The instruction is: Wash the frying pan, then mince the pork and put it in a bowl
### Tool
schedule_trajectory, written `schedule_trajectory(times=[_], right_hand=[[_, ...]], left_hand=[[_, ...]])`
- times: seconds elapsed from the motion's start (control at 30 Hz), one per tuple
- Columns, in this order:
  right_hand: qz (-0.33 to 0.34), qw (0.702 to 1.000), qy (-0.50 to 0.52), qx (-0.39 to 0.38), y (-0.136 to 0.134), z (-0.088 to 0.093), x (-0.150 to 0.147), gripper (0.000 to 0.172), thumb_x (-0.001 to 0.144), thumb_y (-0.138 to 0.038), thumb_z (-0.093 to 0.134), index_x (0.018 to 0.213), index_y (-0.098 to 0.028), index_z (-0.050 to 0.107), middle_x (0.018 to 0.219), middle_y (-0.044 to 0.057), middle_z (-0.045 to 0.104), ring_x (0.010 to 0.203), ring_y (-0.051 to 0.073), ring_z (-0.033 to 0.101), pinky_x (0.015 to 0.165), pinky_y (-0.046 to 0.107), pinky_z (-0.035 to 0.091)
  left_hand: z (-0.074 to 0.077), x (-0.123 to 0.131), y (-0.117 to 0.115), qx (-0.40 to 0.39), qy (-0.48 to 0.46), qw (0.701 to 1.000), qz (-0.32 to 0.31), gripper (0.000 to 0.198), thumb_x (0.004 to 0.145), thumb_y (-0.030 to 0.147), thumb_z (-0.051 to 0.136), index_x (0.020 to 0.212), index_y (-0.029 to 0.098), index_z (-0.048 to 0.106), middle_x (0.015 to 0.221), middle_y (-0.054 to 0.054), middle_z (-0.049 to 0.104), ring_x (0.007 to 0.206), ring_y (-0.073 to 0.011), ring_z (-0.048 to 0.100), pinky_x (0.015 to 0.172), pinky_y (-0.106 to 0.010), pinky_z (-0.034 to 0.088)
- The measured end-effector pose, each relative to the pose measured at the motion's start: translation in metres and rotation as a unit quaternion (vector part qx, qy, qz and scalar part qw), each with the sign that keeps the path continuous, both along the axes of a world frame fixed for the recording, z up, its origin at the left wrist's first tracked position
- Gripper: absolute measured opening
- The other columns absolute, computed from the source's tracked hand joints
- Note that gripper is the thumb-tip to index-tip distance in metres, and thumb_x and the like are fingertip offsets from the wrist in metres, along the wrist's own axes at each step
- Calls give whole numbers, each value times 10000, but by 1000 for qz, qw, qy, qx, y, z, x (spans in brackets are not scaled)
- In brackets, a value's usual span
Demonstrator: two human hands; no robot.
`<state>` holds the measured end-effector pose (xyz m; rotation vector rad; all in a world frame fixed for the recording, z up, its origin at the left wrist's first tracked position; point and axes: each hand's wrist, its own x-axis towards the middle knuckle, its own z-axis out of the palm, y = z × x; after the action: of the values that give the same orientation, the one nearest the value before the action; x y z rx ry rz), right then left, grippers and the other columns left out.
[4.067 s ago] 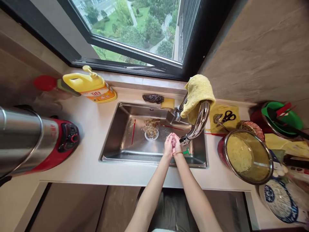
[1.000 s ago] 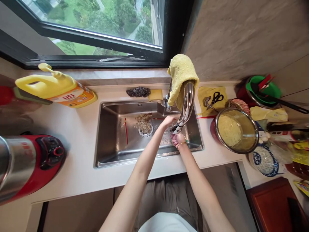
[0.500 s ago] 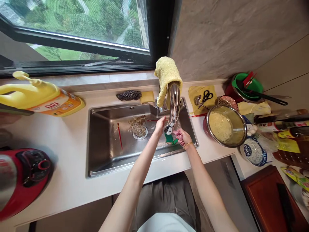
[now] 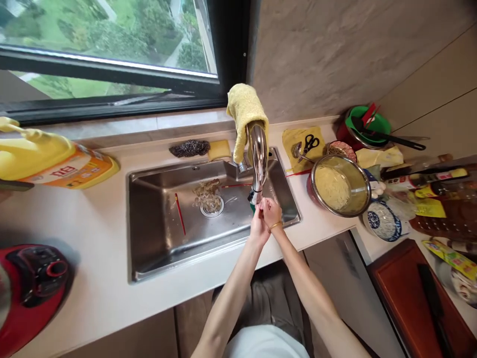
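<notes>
Both my hands meet under the spout of the steel faucet (image 4: 258,159), over the right part of the sink (image 4: 156,248). My left hand (image 4: 257,226) presses its fingers against my right hand (image 4: 272,213), which wears a thin gold bangle. The fingers of both are closed together, and what lies between them is hidden. A small green object (image 4: 252,206) shows just behind the hands. A yellow cloth (image 4: 244,112) hangs over the top of the faucet.
Food scraps (image 4: 207,195) cover the drain, with a red chopstick (image 4: 180,214) beside them. Right of the sink are a steel bowl of yellow shreds (image 4: 339,186), scissors (image 4: 309,143), a blue patterned dish (image 4: 383,221) and a dark cutting board (image 4: 413,293). A yellow bottle (image 4: 55,161) and a red appliance (image 4: 30,283) are on the left.
My left hand came off the faucet base and joined my right hand, which held a pink piece beside the spout. The view has swung to the right.
</notes>
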<state>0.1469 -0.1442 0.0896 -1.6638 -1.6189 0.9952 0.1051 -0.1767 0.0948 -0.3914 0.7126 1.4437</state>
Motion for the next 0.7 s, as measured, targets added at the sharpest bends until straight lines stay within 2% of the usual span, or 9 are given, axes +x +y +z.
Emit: schedule_trajectory(times=[0.17,0.27,0.33,0.4,0.47,0.53,0.63,0.7], right_hand=[[-38,993,98,-47,1,-6,1,288,833,-439,455,707,-214,584,732,32,671,730,181,615,705,294,466],[-72,978,174,-89,-1,-10,5,297,811,-482,479,719,-218,581,714,25,670,703,172,624,674,287,487],[-112,962,223,-114,-3,-8,15,338,816,-526,453,766,-216,579,701,23,664,634,155,616,584,264,490],[-161,943,258,-134,-7,-2,37,384,818,-565,423,782,-210,565,645,12,638,500,125,561,451,233,444],[-211,926,277,-144,-14,8,73,416,804,-597,423,778,-203,552,579,-9,594,377,91,456,348,208,358],[-262,911,284,-143,-26,19,124,446,782,-630,437,789,-197,546,543,-28,557,314,63,356,294,191,276],[-340,894,269,-115,-57,35,223,487,769,-666,425,829,-194,528,563,-36,549,308,45,319,282,172,218],[-393,884,239,-84,-82,41,297,487,783,-664,396,866,-197,508,584,-41,547,322,44,334,294,165,206]], left_hand=[[-3,0,-2,-26,-25,999,-21,235,912,332,477,952,180,652,990,-23,681,988,-117,619,915,-212,455],[-1,4,-2,-42,12,998,-44,226,916,321,469,960,184,643,974,-20,673,958,-106,620,854,-192,472],[5,13,-3,-27,69,995,-70,207,899,317,502,1018,208,631,1012,-9,665,963,-100,614,820,-178,475],[12,29,-5,7,121,985,-125,229,866,331,554,1067,240,617,1069,1,652,998,-100,602,818,-172,469],[20,54,-8,48,146,967,-205,286,830,353,602,1102,264,604,1152,-1,629,1084,-120,571,870,-195,457],[25,85,-13,72,152,943,-288,349,801,355,635,1140,283,589,1253,-10,583,1193,-153,511,958,-249,424],[30,144,-24,94,158,899,-397,408,772,341,658,1169,286,586,1345,-34,520,1291,-199,426,1061,-339,339],[32,188,-33,134,175,862,-457,385,760,353,662,1131,255,623,1333,-65,534,1291,-229,428,1084,-381,305]])
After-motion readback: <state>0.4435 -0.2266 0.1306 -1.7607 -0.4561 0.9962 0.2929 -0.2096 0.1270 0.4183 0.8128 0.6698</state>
